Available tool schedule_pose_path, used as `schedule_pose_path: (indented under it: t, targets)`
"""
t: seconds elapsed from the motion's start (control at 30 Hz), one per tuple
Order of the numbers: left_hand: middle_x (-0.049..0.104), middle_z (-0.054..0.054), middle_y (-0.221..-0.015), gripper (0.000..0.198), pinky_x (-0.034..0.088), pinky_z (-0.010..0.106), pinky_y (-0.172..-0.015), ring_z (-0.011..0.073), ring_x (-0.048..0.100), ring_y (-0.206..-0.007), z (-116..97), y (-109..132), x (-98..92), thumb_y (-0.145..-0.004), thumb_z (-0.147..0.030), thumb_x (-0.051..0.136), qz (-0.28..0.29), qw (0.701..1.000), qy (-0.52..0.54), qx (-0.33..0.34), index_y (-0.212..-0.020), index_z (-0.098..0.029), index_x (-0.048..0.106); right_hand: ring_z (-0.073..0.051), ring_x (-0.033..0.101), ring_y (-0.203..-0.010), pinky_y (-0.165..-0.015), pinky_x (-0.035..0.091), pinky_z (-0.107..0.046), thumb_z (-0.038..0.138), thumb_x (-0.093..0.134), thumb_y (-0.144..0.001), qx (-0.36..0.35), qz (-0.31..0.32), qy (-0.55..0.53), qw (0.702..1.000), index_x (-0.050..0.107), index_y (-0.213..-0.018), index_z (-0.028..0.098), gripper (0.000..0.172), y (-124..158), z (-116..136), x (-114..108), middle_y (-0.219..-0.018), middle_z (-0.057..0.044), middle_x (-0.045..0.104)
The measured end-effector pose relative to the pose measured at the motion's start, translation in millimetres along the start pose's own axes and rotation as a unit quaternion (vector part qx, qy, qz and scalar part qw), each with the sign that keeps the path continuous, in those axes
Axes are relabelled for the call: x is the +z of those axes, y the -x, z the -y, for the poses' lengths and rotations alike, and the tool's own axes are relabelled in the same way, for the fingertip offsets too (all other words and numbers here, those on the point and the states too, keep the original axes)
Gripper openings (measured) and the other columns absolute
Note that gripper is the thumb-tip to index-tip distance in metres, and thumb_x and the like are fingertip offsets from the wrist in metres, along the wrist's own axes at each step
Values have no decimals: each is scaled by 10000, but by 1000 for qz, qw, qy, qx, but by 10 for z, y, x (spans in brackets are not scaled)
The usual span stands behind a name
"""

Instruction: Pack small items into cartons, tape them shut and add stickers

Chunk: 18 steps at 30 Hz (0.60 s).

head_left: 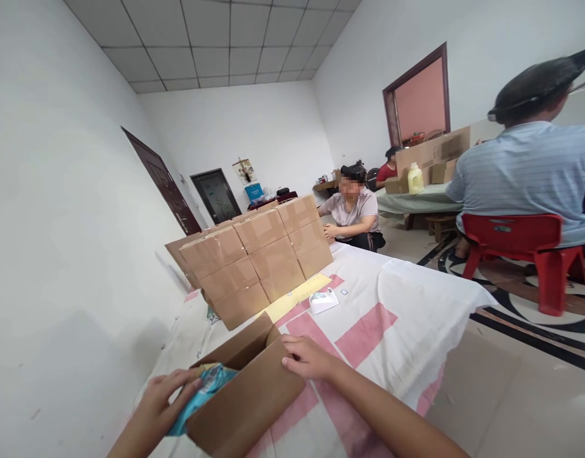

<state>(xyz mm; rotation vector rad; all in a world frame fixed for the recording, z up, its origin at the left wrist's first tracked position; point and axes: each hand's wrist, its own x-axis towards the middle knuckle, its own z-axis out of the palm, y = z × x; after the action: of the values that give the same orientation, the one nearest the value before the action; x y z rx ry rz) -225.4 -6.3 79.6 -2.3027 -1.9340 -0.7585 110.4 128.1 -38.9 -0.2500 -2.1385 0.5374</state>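
An open-topped cardboard box (pixel 247 397) sits at the near edge of the cloth-covered table. At its near left end, my left hand (pixel 171 395) is closed on a shiny blue plastic packet (pixel 204 391), which lies partly inside the box and partly over its end. My right hand (pixel 306 357) grips the far right corner of the box, fingers over the top edge. Part of the inside is dark and hidden by the near wall.
Taped cardboard boxes (pixel 259 254) are stacked at the table's far left. A white object (pixel 323 300) lies on the white-and-pink tablecloth (pixel 366 334). A person (pixel 352 210) crouches beyond the stack; another sits on a red chair (pixel 514 232) at right. The wall (pixel 73 254) is close on the left.
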Motion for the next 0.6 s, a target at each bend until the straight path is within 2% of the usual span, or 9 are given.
schedule_pose_path:
  t: [0.07, 0.17, 0.23, 0.27, 0.33, 0.4, 0.47, 0.53, 0.6]
  targets:
    - [792, 42, -1020, 510, 604, 368, -826, 295, 738, -965, 85, 74, 11, -768, -757, 576, -74, 997, 9, -10, -897, -318, 801, -150, 568, -822, -734, 454, -275, 290, 480, -959, 9, -5, -12, 1000, 424, -720, 201, 261, 17, -8, -14, -901, -28, 583]
    - [773, 50, -1097, 510, 580, 382, -935, 290, 709, -1075, 152, 144, 97, -793, -719, 594, -173, 978, 101, -64, -976, -278, 772, -160, 592, -856, -770, 480, -282, 278, 472, -960, 18, -9, -32, 999, 514, -793, 192, 193, 40, -19, -33, -988, -52, 616]
    - [764, 56, -1125, 532, 571, 392, -968, 293, 687, -1129, 116, 102, 184, -804, -698, 601, -215, 955, 181, -98, -1063, -254, 739, -158, 598, -852, -766, 481, -276, 268, 466, -954, 12, -13, -38, 999, 528, -821, 192, 166, 44, -27, -31, -1007, -54, 616]
    - [757, 58, -1146, 545, 574, 391, -966, 294, 679, -1145, 76, 50, 228, -806, -691, 605, -214, 949, 208, -104, -1098, -247, 723, -157, 597, -846, -757, 477, -273, 268, 463, -951, 6, -15, -34, 999, 521, -814, 194, 166, 42, -30, -24, -993, -51, 611]
    - [736, 64, -1206, 560, 579, 380, -952, 299, 670, -1155, -19, -95, 304, -779, -669, 644, -144, 960, 224, -87, -1141, -247, 705, -154, 581, -808, -724, 461, -265, 284, 468, -942, -2, -17, -8, 1000, 482, -765, 200, 196, 31, -38, 1, -920, -38, 586]
    - [720, 66, -1245, 566, 578, 365, -935, 300, 677, -1129, -106, -258, 351, -712, -618, 715, -10, 981, 187, -51, -1153, -264, 709, -144, 549, -754, -686, 439, -257, 303, 484, -933, -1, -14, 26, 1000, 431, -724, 206, 236, 16, -43, 34, -853, -21, 544]
    - [730, 56, -1215, 532, 549, 385, -966, 296, 686, -1094, -166, -396, 362, -686, -552, 733, 116, 988, 98, -32, -1151, -294, 723, -130, 521, -720, -668, 421, -249, 313, 494, -932, 4, -9, 42, 999, 388, -703, 209, 273, 4, -42, 62, -825, -6, 509]
    - [735, 40, -1193, 483, 491, 430, -1021, 302, 669, -1119, -207, -491, 342, -724, -516, 693, 184, 983, -1, -29, -1169, -333, 723, -123, 519, -730, -677, 415, -243, 314, 486, -945, 12, -8, 36, 999, 366, -698, 208, 294, -4, -35, 77, -837, -1, 504]
    - [725, 30, -1222, 442, 434, 456, -1047, 315, 637, -1167, -239, -548, 306, -779, -512, 644, 216, 974, -70, -15, -1190, -364, 714, -119, 521, -741, -682, 411, -239, 315, 479, -956, 18, -11, 26, 999, 357, -693, 206, 310, -7, -22, 77, -844, 2, 503]
